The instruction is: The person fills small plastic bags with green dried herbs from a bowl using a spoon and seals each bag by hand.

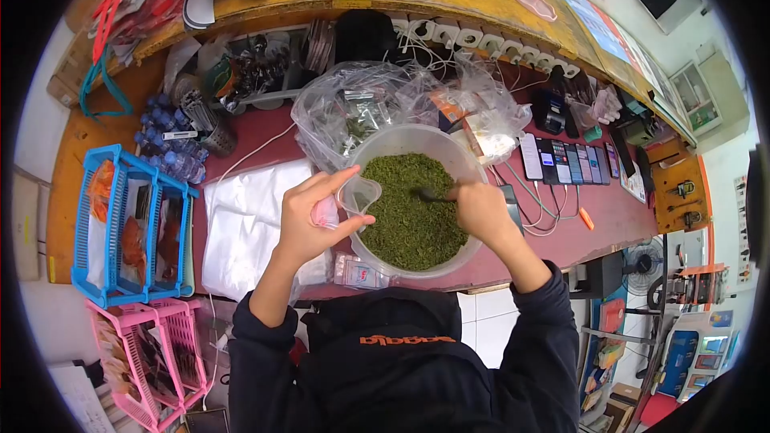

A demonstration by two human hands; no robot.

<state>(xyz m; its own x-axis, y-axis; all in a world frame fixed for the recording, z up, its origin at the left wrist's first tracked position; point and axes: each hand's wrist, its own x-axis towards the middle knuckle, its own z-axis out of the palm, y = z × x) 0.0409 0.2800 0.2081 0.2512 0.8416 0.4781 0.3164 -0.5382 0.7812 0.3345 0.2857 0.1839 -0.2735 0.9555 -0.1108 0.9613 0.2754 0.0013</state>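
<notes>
A large translucent tub (pixel 377 144) stands on the dark red desk, holding a heap of chopped green flakes (pixel 409 224). My left hand (pixel 309 212) pinches a small clear plastic cup (pixel 359 195) by its sides, over the tub's left rim. The cup looks empty and is tilted. My right hand (pixel 485 212) is closed round the handle of a dark spoon (pixel 429 195), whose tip lies in the green flakes. Its fingers are partly hidden. Under my left hand something pink shows, too small to make out.
White plastic sheets (pixel 241 224) lie at the left, beside a blue basket (pixel 120 224). Clear plastic bags (pixel 337 104) sit behind the tub. Several phones (pixel 561 162), cables and an orange cutter (pixel 586 219) lie at the right. A small packet (pixel 359 274) is at the front edge.
</notes>
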